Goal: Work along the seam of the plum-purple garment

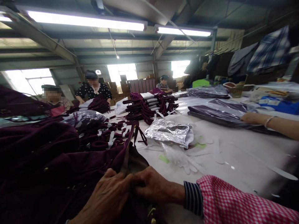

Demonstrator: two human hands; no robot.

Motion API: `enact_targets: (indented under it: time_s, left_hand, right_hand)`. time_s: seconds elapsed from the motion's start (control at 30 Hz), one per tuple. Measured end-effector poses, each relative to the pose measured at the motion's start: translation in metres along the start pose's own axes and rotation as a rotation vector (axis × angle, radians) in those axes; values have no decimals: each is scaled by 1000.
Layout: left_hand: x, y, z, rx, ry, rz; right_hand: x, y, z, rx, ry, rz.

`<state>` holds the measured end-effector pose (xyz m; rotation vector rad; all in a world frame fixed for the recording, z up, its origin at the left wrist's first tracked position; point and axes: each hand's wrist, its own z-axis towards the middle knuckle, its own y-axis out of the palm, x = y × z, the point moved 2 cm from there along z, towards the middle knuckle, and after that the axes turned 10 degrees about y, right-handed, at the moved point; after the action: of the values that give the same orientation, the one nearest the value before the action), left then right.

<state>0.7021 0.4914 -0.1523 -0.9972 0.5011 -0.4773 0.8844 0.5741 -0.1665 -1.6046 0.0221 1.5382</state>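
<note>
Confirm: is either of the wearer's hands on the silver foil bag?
No: both the left hand and right hand grip the maroon garment; the silver foil bag lies apart.

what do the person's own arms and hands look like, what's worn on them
Both hands are bare, no gloves or rings visible. The right hand comes out of a dark cuff with thin white stripes, under a red-and-white checked oversleeve. The left hand shows only to the wrist; its sleeve is out of frame.
</note>
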Motion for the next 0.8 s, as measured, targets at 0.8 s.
enact_targets:
  time_s: [0.8]
  left_hand:
    - [22, -8, 24, -214, -79, -90]
  right_hand:
    - [40, -64, -20, 216, 270, -1180]
